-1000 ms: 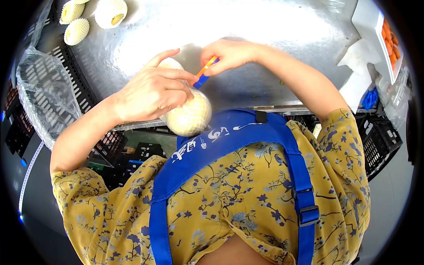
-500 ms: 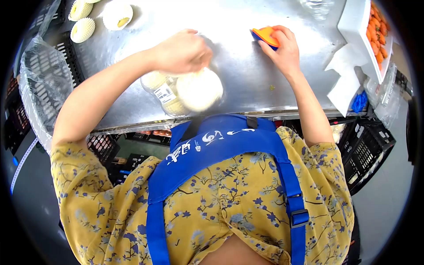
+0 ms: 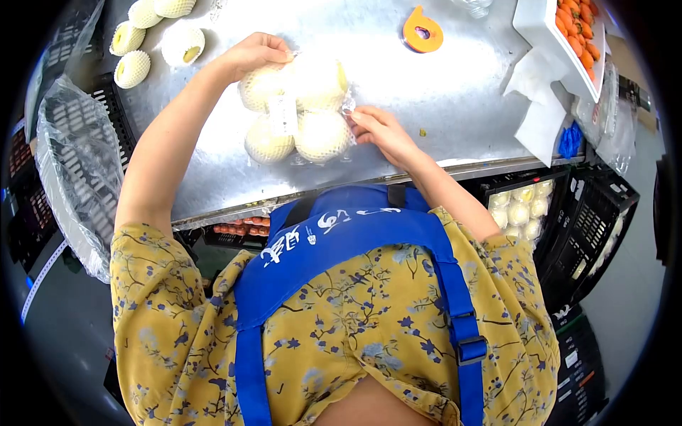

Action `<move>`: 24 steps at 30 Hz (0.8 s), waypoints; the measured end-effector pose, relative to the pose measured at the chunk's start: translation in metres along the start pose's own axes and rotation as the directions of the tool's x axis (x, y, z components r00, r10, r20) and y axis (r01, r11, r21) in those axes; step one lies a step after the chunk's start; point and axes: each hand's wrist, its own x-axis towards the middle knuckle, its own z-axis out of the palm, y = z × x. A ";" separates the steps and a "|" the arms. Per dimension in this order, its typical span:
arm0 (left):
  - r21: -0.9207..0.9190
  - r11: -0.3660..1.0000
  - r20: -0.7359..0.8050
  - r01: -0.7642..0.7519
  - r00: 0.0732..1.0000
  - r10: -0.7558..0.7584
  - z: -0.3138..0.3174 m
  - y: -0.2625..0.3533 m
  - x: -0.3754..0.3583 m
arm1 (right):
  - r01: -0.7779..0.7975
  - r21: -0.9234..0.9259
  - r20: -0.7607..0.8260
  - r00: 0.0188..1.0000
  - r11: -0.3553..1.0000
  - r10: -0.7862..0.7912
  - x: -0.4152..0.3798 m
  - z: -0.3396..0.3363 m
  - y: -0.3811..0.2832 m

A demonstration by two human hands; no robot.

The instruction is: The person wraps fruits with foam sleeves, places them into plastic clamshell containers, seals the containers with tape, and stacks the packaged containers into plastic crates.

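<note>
A clear plastic bag of fruit (image 3: 273, 142) rests on the metal table in front of me. Several pale round fruits in white foam nets show through it, with a white label (image 3: 283, 116) between them. At the bag's upper left corner, my left hand (image 3: 257, 53) pinches the plastic. My right hand (image 3: 380, 131) has its fingers closed on the plastic at the right side. Beyond it lies an orange teardrop-shaped tape dispenser (image 3: 423, 30), with no hand on it.
Loose foam-netted fruits (image 3: 182, 44) sit at the back left. A white box (image 3: 543, 32) of orange produce stands at the right, near white paper (image 3: 536, 85) and a blue crumpled thing (image 3: 570, 140). Black crates (image 3: 586, 234) stand below the table edge.
My right hand has let go of the orange dispenser and come left to the bag. My left hand has moved up and left to the bag's corner. The bag has turned and shifted farther back.
</note>
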 end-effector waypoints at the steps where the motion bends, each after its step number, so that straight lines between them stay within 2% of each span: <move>1: 0.038 0.999 -0.002 -0.001 1.000 0.001 0.001 0.002 0.001 | 0.027 -0.032 -0.028 0.999 0.999 -0.028 0.006 0.001 0.000; 6: 0.265 0.964 -0.034 0.029 0.999 -0.021 0.003 0.016 0.005 | 0.088 -0.220 -0.095 0.989 0.972 -0.111 0.027 0.000 0.001; 9: 0.517 0.852 -0.154 0.082 0.988 -0.001 0.003 0.027 0.001 | 0.129 -0.095 -0.070 0.988 0.987 -0.136 0.027 0.000 0.005; 12: 0.173 0.965 -0.079 -0.200 0.973 0.216 0.005 0.011 -0.013 | 0.140 -0.153 -0.061 0.987 0.978 -0.151 0.028 -0.002 0.009; 15: -0.080 0.961 -0.467 -0.263 0.862 0.197 0.007 -0.007 -0.048 | 0.145 -0.156 -0.064 0.986 0.977 -0.156 0.030 -0.006 0.011; 17: -0.135 0.945 -0.653 -0.298 0.744 0.142 0.018 -0.055 -0.058 | 0.084 -0.164 -0.085 0.992 0.983 -0.099 0.030 -0.001 0.003; 18: -0.276 0.923 -0.621 -0.266 0.783 0.039 0.026 -0.070 -0.067 | 0.098 -0.144 -0.030 0.994 0.985 -0.104 0.038 -0.005 0.011; 19: -0.501 0.838 -0.442 -0.215 0.896 -0.034 0.021 -0.095 -0.055 | 0.406 -0.086 0.102 0.912 0.910 -0.397 0.065 -0.020 0.042; 20: -0.608 0.769 -0.328 -0.199 0.944 -0.015 0.029 -0.113 -0.054 | 0.475 -0.397 0.054 0.866 0.785 -0.497 0.073 -0.016 0.055; 21: -0.639 0.716 -0.259 -0.281 0.955 0.143 0.037 -0.117 -0.041 | 0.228 -0.321 -0.119 0.953 0.919 -0.279 0.075 -0.009 0.043; 22: -0.570 0.767 -0.296 -0.295 0.945 0.143 0.050 -0.105 -0.047 | 0.171 -0.385 -0.223 0.936 0.907 -0.271 0.066 -0.002 0.031; 23: -0.621 0.747 -0.280 -0.237 0.957 0.071 0.042 -0.125 -0.044 | 0.152 -0.316 -0.260 0.935 0.936 -0.240 0.042 0.006 0.013; 24: -0.626 0.742 -0.251 -0.238 0.963 0.097 0.055 -0.114 -0.047 | 0.197 -0.314 -0.306 0.905 0.929 -0.295 0.038 0.007 0.022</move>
